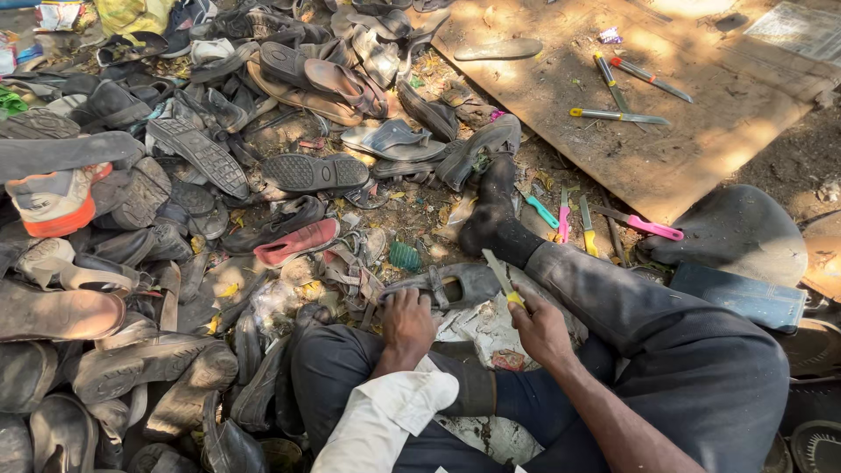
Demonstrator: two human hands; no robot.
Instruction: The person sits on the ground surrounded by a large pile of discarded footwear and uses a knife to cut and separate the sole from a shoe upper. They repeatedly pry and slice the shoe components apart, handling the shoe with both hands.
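Head view. A grey sandal (pixel 455 285) is pinned to the ground by the left hand (pixel 408 321), whose fingers are curled over its near edge, evidently to steady it for cutting. A yellow-handled knife (pixel 504 280) is gripped in the closed right hand (pixel 541 328), its blade laid against the sandal's right end. The sandal lies just ahead of both hands, between the bent knees. A heap of worn shoes (pixel 175 219) is spread at left. Spare knives (pixel 618 116) are laid on a wooden board (pixel 683 158) beyond the outstretched leg, within reach.
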